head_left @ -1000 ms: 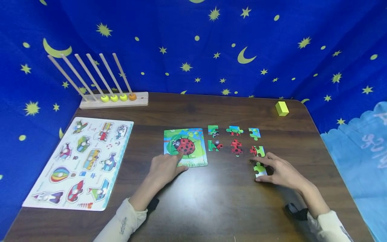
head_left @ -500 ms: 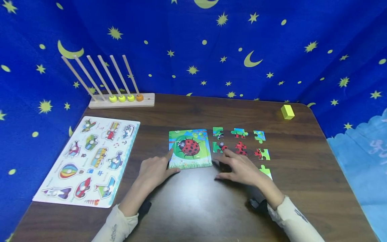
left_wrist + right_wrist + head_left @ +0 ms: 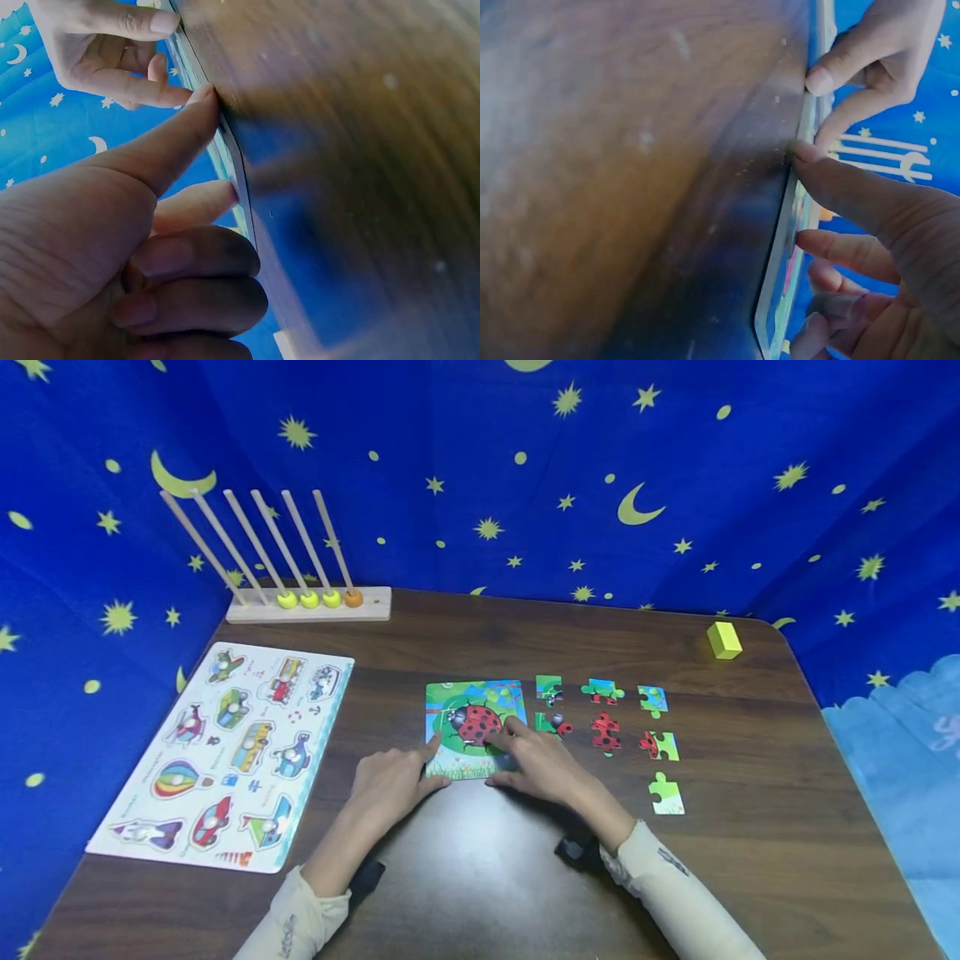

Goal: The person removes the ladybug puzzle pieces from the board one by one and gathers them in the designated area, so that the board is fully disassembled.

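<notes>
A square ladybug puzzle board (image 3: 474,720) lies on the dark table between both hands. My left hand (image 3: 386,787) holds its near left corner, the index finger at the left side and the thumb at the front edge. In the left wrist view the other fingers of my left hand (image 3: 112,217) are curled. My right hand (image 3: 543,762) covers the board's near right corner, its index finger over the picture and its thumb at the front edge. Seen from the right wrist, thumb and index of my right hand (image 3: 885,232) reach straight to the board's edge; the other fingers bend loosely.
Loose jigsaw pieces lie in rows right of the board, among them a red spotted piece (image 3: 606,732) and a green corner piece (image 3: 666,795). A white picture board (image 3: 225,760) lies left, a pegged bead stand (image 3: 307,610) behind, a yellow block (image 3: 724,641) far right.
My right hand has moved left from the green corner piece to the ladybug board. My left hand has drawn back from the board's face to its left corner. The head view has shifted.
</notes>
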Demonstrator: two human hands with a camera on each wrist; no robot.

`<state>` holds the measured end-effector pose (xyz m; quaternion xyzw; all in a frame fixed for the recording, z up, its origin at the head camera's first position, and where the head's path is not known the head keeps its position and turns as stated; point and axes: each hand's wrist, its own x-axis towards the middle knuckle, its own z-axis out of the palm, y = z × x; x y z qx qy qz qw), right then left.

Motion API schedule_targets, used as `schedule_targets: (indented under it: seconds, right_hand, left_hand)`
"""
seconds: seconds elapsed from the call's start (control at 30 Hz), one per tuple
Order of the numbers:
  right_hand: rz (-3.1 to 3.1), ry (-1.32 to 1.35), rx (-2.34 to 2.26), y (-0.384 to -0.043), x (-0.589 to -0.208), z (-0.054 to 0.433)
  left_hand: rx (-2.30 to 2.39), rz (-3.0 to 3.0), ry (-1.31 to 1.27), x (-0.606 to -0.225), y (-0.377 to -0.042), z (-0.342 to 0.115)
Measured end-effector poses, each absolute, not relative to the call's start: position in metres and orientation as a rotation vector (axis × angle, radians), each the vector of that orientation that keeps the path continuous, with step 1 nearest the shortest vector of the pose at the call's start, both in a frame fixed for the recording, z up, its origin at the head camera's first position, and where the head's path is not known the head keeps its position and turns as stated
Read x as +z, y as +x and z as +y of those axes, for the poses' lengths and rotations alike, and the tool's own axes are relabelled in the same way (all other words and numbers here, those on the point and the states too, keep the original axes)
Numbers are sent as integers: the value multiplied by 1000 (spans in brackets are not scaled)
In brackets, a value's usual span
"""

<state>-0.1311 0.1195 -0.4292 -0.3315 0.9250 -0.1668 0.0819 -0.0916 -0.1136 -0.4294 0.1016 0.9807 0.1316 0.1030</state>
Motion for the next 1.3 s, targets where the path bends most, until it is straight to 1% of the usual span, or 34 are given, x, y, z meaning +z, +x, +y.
schedule_targets:
  seconds: [0.43,0.83,0.93,1.0,1.17,1.3]
  right_hand:
    - [2742,-974,-523,-143,-429,114]
    - [3022,-1254,-409,-131,-435,113]
    - [3044,-1288,-384,-129,-436,112]
    - [3004,-1238,-407,-130,-436,113]
    - [2800,-977,-594,-136,-437,116]
    - [2742,-933,-649,-140,-437,118]
  left_hand:
    - [300,2895,287,-427,-93,-109]
    - [187,2927,340,-426,-92,-109]
    - [184,2941,348,-426,-92,-109]
    - [188,2940,345,-426,-92,-109]
    - [208,2926,335,-426,-93,-109]
    - [219,2921,332,-427,-93,-108]
